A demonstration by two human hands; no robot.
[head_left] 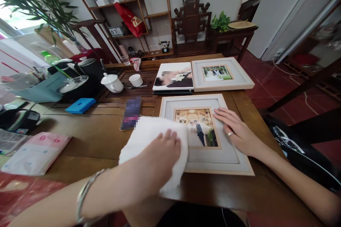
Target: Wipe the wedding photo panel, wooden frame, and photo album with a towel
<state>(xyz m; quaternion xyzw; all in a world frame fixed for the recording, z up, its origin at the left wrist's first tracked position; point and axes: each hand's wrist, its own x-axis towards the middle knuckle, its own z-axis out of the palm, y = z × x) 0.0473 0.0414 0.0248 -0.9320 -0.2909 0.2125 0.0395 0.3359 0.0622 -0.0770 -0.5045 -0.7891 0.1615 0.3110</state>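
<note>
A picture frame [231, 156] with a pale wooden border and a wedding photo lies flat on the table. My left hand [162, 156], with a bracelet at the wrist, has its fingers curled down on a white cloth [149, 131]. The cloth covers the left side of the frame and hangs toward the table's front edge. On the frame's right side rests my right hand [237, 131], fingers stretched out and a ring on one of them. It presses on the glass beside the photo and holds nothing.
Behind lie another framed photo [239, 78] and a photo panel [174, 85]. A phone-like object [130, 113], partly blurred out, lies left of the frame. Further left are a blue box [80, 105], a lidded white teapot [112, 83], a white cup [135, 80] and a pink-white packet [37, 152].
</note>
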